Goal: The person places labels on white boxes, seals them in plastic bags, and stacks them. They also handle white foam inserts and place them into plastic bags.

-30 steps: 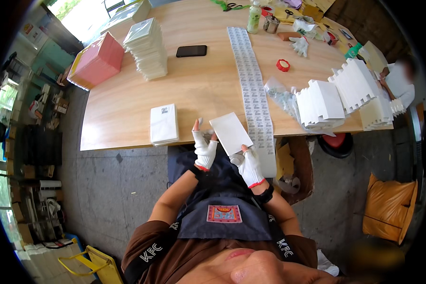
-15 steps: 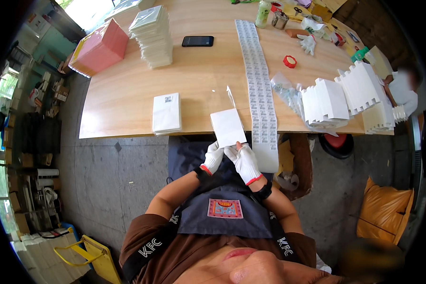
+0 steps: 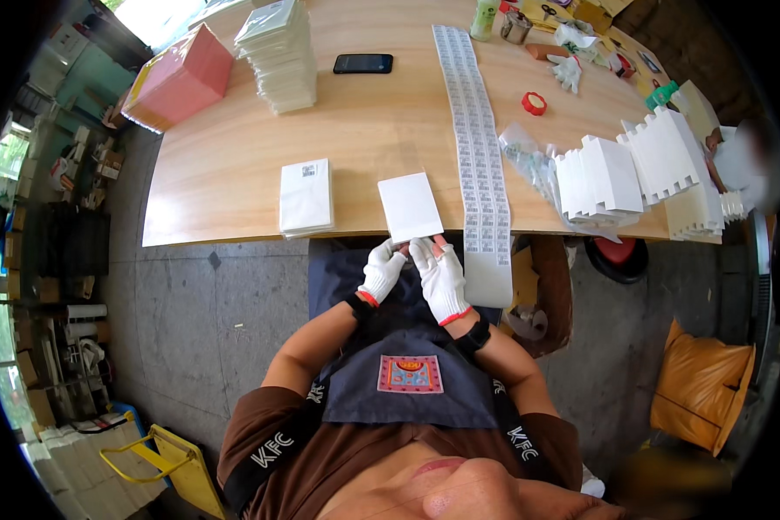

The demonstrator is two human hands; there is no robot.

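A white rectangular card (image 3: 410, 206) lies at the table's front edge, its lower edge between my gloved hands. My left hand (image 3: 381, 272) is closed at the card's lower left corner, the fingertips partly tucked under it. My right hand (image 3: 441, 279) pinches the lower right part, with a bare fingertip showing past the white knit glove. To the left sits a short stack of similar white packets (image 3: 306, 199), the top one bearing a small printed label. Right of the card runs a long strip of printed labels (image 3: 479, 147), its blank end hanging over the edge.
A tall stack of white packets (image 3: 275, 65) and a pink stack (image 3: 182, 80) stand at the far left. A phone (image 3: 363, 63) and a red cap (image 3: 534, 104) lie farther back. Notched white stacks (image 3: 600, 180) fill the right side, near another person's arm (image 3: 713, 160).
The card and both hands have shifted slightly left. A shiny clear sliver beyond the card no longer shows. The whole view has tilted a little, so the table sits higher.
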